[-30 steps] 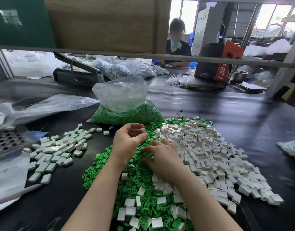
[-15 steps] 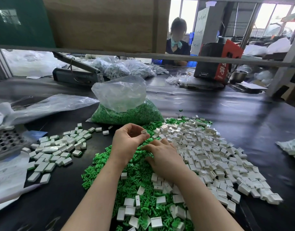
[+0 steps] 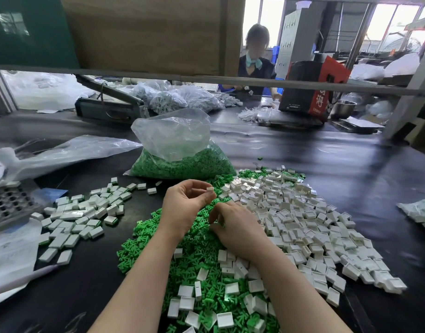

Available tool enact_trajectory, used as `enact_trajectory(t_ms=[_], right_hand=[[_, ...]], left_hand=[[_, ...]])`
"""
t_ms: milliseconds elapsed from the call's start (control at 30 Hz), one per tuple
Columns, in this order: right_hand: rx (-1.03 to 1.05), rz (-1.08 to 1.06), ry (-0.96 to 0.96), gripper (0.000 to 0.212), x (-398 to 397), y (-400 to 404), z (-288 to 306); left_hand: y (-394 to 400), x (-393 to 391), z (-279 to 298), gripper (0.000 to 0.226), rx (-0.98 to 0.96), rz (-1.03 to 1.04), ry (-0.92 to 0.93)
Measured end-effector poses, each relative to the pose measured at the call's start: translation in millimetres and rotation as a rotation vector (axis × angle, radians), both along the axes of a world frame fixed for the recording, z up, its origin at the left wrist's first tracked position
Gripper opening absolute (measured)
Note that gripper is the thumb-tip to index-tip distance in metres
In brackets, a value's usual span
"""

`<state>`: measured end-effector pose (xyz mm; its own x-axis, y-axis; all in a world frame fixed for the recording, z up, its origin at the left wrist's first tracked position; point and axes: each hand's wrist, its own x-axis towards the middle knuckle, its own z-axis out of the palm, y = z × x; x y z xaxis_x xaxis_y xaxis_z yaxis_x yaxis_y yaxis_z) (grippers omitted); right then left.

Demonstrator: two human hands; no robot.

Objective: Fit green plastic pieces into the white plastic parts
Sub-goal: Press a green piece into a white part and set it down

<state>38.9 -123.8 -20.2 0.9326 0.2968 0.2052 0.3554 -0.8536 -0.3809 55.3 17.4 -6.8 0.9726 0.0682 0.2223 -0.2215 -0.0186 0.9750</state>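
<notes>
Head view — left hand (image 3: 185, 207) raised over the green plastic pieces (image 3: 156, 239), pinching 1 white part (image 3: 209, 188) between thumb and fingertips. Right hand (image 3: 238, 227) low on the green heap, fingers curled; contents impossible to tell. Loose white plastic parts (image 3: 310, 227) heaped just right — black table (image 3: 350, 169) beneath.

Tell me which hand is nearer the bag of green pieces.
Left. The left hand is raised just in front of the bag, pinching a white part; the right hand sits lower, on the green pile.
</notes>
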Motion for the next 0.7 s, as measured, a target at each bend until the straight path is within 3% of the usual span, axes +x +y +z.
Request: enact_trajectory(t_ms=[267, 533, 700], right_hand=[[0.126, -0.064, 0.004, 0.012, 1.7, -3.2, 0.2], [1.242, -0.129, 0.217, 0.010, 1.0, -18.5, 12.7], [1.570, -0.127, 0.326, 0.015, 2.3, -20.2, 16.5]], left_hand=[[0.5, 0.2, -1.2, 0.012, 0.001, -0.025, -0.015], [-4.6, -0.4, -1.3, 0.012, -0.009, -0.078, 0.096], [-14.9, -5.7, 2.2, 0.014, -0.098, -0.194, 0.166]])
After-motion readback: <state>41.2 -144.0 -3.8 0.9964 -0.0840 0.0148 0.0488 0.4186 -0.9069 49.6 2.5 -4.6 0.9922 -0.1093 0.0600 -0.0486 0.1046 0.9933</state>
